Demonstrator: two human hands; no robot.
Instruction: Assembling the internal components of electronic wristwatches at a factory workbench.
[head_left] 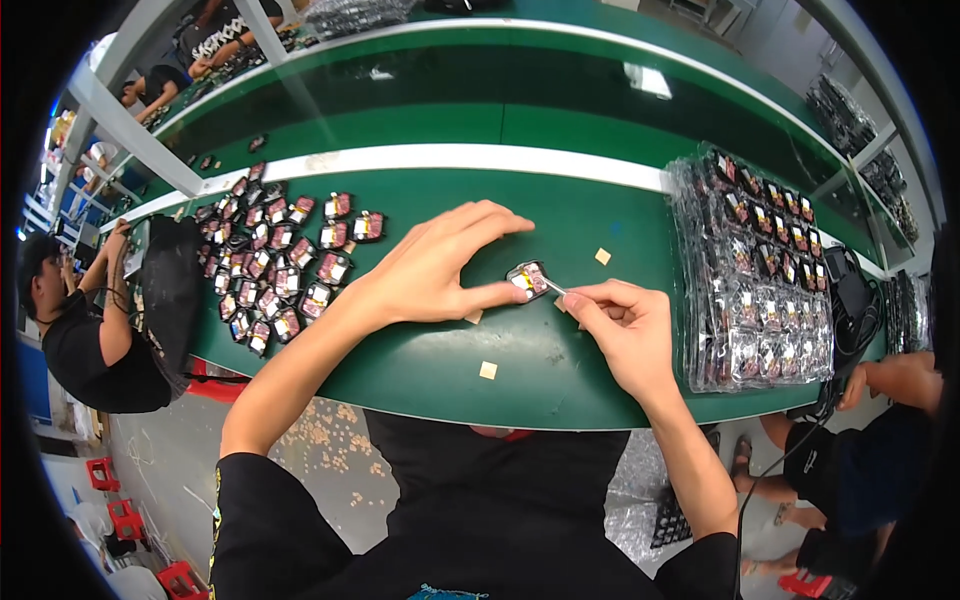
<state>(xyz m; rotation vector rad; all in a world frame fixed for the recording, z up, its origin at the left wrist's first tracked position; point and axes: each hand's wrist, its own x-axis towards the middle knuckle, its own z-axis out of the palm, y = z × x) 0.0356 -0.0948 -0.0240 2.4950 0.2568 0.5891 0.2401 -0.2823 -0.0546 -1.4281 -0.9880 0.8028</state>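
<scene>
A small black module [527,282] with a dark reddish and white-yellow face lies on the green table in front of me. My left hand [440,262] reaches over from the left, its fingers stretched out and apart, with the thumb on the module's near left edge. Pinched in my right hand [622,328] is a thin silver tool that looks like tweezers [553,287]. Its tip touches the module's right side. Small tan squares lie around: one beyond my right hand [603,256], another nearer the table edge [488,370], and others partly hidden by my hands.
Many similar modules [262,262] spread loosely over the table's left part. At right, clear plastic trays [750,310] of modules stand stacked beside black cables [852,305]. A white rail [430,157] runs along the back. People sit at left and right; tan scraps litter the floor.
</scene>
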